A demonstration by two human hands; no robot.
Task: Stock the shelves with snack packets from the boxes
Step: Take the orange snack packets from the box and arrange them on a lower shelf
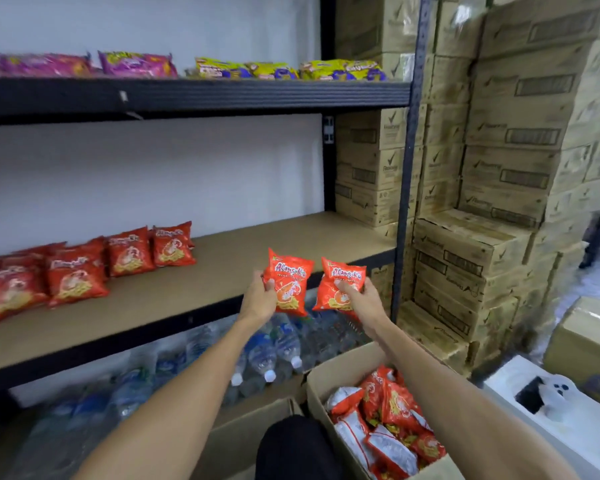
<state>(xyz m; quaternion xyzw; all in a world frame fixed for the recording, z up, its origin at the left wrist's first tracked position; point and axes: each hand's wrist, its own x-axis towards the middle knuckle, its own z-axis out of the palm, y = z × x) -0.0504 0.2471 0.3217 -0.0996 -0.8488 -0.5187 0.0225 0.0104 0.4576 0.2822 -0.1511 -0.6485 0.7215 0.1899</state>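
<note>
Down at the bottom right, an open cardboard box [321, 393] holds a heap of red snack packets [395, 410] (a few lie silver side up). Above it, the left hand [258, 296] grips a first packet [291, 282] by its left edge, fingers curled round it. The right hand [361, 299] pinches a second packet [340, 282], one digit laid across the front and the others hidden behind. Both packets are upright, side by side, in the air before the middle shelf [222, 271]. Water bottles [274, 351] lie beneath that shelf. Farther left on it rest shelved red packets [84, 271]. Beyond, the upper shelf [187, 95] carries purple packets [136, 64] and yellow packets [340, 71], with stacked cartons [499, 168] at the right.
</note>
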